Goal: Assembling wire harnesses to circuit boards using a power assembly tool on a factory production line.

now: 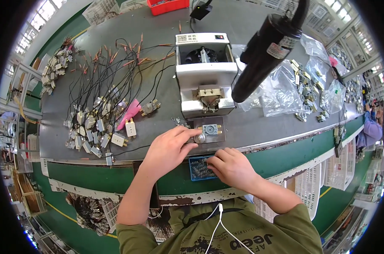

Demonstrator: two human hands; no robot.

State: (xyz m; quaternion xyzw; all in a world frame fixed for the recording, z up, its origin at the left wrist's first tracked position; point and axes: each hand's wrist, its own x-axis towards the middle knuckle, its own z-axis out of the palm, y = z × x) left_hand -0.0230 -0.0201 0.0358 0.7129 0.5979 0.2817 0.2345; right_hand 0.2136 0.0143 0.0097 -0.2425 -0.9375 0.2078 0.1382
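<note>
We have our left hand (168, 148) beside the machine, its index finger reaching the small round clear-looking piece (199, 138) at the left edge of a dark plate (222, 139); we cannot tell whether thumb and finger grip that piece or only steady it. The grey switch-like part (209, 130) with brass terminals lies on the plate, just in front of the machine (207, 72). Our right hand (234, 167) bends over the blue tray (202, 179) of small dark parts, fingertips drawn close, though whether they pinch anything is hidden. We judge that a careless pick could bring up two tangled parts, or drop one off the bench edge. A nudge from the left fingers might slide the grey part askew, or scatter the loose metal bits (179, 121) nearby.
</note>
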